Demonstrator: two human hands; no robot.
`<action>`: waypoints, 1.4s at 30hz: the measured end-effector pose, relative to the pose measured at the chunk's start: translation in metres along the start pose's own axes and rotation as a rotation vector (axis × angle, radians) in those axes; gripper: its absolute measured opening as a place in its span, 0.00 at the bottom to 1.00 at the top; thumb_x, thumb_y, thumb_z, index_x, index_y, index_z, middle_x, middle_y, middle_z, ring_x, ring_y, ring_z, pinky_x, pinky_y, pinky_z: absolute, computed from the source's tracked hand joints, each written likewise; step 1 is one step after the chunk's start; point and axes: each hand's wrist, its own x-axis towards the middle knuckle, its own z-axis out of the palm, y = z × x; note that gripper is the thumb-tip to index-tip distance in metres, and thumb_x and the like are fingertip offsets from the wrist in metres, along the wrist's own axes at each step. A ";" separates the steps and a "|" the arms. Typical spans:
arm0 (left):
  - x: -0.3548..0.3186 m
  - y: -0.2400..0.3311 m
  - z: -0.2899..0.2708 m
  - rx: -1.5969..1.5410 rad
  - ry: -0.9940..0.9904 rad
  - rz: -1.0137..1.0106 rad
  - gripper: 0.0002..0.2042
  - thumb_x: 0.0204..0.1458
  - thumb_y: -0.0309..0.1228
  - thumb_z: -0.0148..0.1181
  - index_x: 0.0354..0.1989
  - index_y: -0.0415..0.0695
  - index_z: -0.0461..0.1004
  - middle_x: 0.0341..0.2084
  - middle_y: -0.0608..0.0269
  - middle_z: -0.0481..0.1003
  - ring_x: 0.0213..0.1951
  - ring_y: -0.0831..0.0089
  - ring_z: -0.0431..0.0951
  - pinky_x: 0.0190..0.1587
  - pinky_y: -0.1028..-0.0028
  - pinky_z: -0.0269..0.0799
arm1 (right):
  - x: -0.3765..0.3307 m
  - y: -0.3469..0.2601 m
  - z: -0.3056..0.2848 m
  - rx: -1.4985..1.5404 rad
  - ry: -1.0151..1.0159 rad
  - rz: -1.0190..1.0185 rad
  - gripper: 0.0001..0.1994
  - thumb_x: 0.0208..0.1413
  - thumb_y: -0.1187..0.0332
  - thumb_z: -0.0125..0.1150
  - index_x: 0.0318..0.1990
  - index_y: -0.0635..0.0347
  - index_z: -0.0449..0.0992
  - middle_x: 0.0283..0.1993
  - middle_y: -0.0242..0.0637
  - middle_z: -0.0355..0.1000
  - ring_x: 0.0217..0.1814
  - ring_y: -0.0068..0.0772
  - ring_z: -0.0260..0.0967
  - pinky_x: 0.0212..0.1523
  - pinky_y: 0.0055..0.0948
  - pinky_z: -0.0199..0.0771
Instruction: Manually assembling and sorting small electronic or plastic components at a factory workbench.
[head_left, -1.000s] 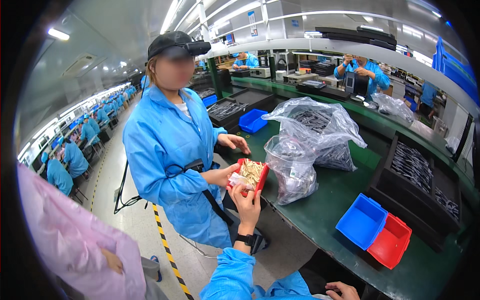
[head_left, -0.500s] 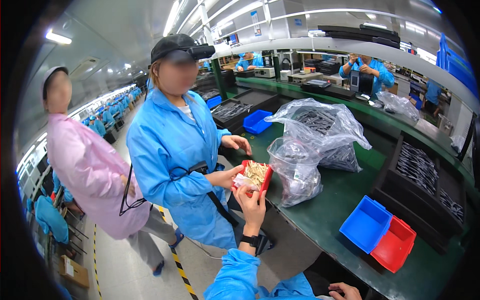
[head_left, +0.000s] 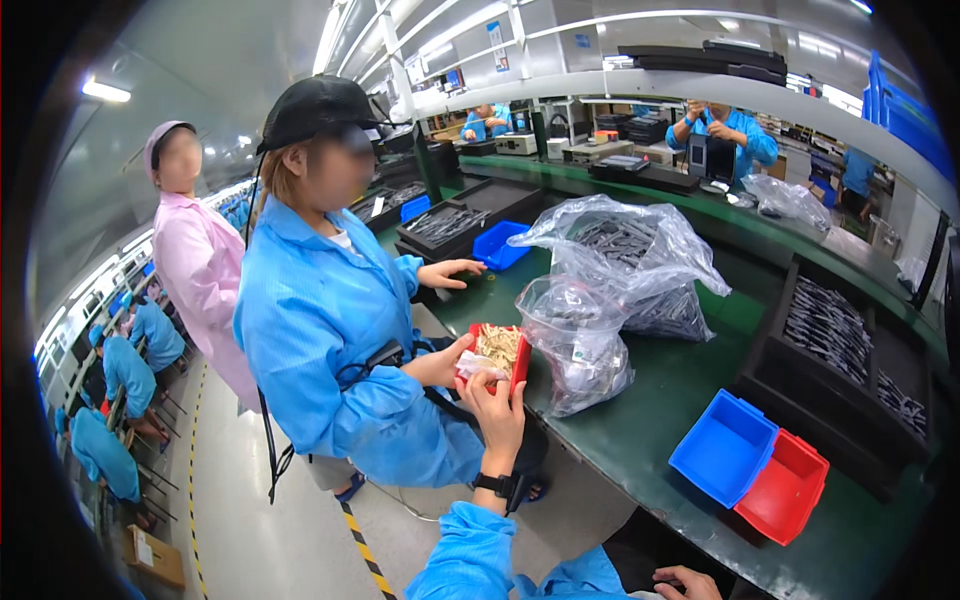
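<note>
My left hand [head_left: 497, 412], with a black band on its wrist, grips the near edge of a small red bin [head_left: 521, 362]. In the bin lies a heap of thin pale-gold pieces [head_left: 498, 345] beside a crumpled whitish wrapping [head_left: 467, 364]. A co-worker's hand [head_left: 437, 366] holds the same bin from the left. The co-worker's other hand [head_left: 450, 274] rests at the table's edge. Low in the view, my right hand [head_left: 686, 583] lies near my lap, partly cut off, its fingers loosely apart and nothing visible in them.
On the green table [head_left: 640, 400] stand clear plastic bags [head_left: 640, 265] of dark parts. A blue bin [head_left: 725, 447] overlaps a red tray [head_left: 787, 490] at the right. Black trays [head_left: 830, 340] hold dark parts. Another blue bin [head_left: 500, 246] sits farther off. A person in pink [head_left: 200, 260] stands behind.
The co-worker has turned toward the table and lowered the free hand onto its edge. The person in pink appears farther right. My left hand keeps hold of the red bin.
</note>
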 end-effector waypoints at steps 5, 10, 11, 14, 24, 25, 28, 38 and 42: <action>0.003 0.009 -0.008 -0.009 -0.097 0.036 0.09 0.47 0.24 0.60 0.36 0.37 0.71 0.40 0.49 0.64 0.50 0.51 0.63 0.63 0.44 0.45 | -0.003 -0.001 -0.006 -0.005 0.049 0.012 0.12 0.54 0.75 0.58 0.46 0.67 0.72 0.41 0.49 0.75 0.43 0.40 0.75 0.42 0.30 0.72; 0.001 0.003 -0.010 0.022 -0.154 0.061 0.12 0.48 0.24 0.57 0.42 0.38 0.70 0.41 0.49 0.63 0.51 0.52 0.63 0.62 0.42 0.45 | -0.002 0.008 -0.007 0.008 0.002 -0.014 0.12 0.55 0.72 0.58 0.46 0.67 0.72 0.41 0.49 0.75 0.43 0.40 0.75 0.43 0.31 0.72; 0.001 0.003 -0.009 0.023 -0.151 0.062 0.12 0.48 0.24 0.57 0.42 0.38 0.70 0.41 0.49 0.63 0.51 0.52 0.63 0.62 0.42 0.45 | -0.002 0.007 -0.007 0.010 -0.003 -0.015 0.12 0.55 0.72 0.58 0.46 0.66 0.72 0.40 0.49 0.75 0.43 0.41 0.75 0.43 0.31 0.72; 0.000 0.003 -0.009 0.014 -0.153 0.060 0.12 0.48 0.24 0.58 0.42 0.39 0.70 0.41 0.49 0.63 0.51 0.52 0.63 0.62 0.42 0.45 | -0.004 0.003 -0.007 0.017 -0.011 -0.013 0.13 0.55 0.71 0.58 0.46 0.66 0.72 0.40 0.49 0.75 0.43 0.42 0.75 0.43 0.31 0.72; 0.002 0.008 -0.009 0.029 -0.127 0.079 0.12 0.48 0.22 0.57 0.42 0.38 0.70 0.39 0.51 0.65 0.48 0.53 0.65 0.62 0.45 0.48 | -0.008 0.006 -0.007 0.002 0.024 -0.016 0.12 0.55 0.73 0.58 0.46 0.66 0.72 0.41 0.50 0.75 0.43 0.42 0.75 0.43 0.31 0.72; 0.002 0.009 -0.009 0.037 -0.142 0.068 0.12 0.49 0.23 0.57 0.43 0.39 0.70 0.40 0.51 0.65 0.49 0.54 0.65 0.62 0.45 0.49 | -0.008 0.008 -0.007 -0.003 0.030 -0.034 0.12 0.55 0.73 0.58 0.46 0.67 0.72 0.41 0.50 0.75 0.44 0.42 0.75 0.43 0.31 0.72; 0.008 0.013 -0.008 0.038 -0.123 0.080 0.13 0.49 0.23 0.57 0.44 0.38 0.70 0.40 0.52 0.66 0.49 0.55 0.65 0.62 0.46 0.50 | -0.008 0.010 -0.005 0.006 0.048 -0.042 0.12 0.54 0.75 0.59 0.46 0.68 0.72 0.40 0.50 0.75 0.43 0.41 0.74 0.43 0.30 0.72; 0.012 -0.004 -0.024 0.097 -0.016 -0.060 0.16 0.49 0.25 0.58 0.47 0.40 0.69 0.47 0.52 0.67 0.53 0.52 0.63 0.55 0.58 0.56 | -0.006 0.010 -0.007 0.022 0.051 -0.032 0.12 0.55 0.74 0.58 0.46 0.67 0.72 0.41 0.50 0.75 0.44 0.40 0.74 0.44 0.30 0.72; 0.006 -0.014 -0.027 0.100 -0.011 -0.142 0.15 0.50 0.27 0.58 0.47 0.41 0.69 0.43 0.50 0.66 0.49 0.53 0.63 0.52 0.57 0.56 | -0.003 0.006 -0.010 0.035 0.017 -0.017 0.12 0.56 0.72 0.57 0.47 0.67 0.72 0.41 0.50 0.75 0.44 0.40 0.74 0.44 0.31 0.72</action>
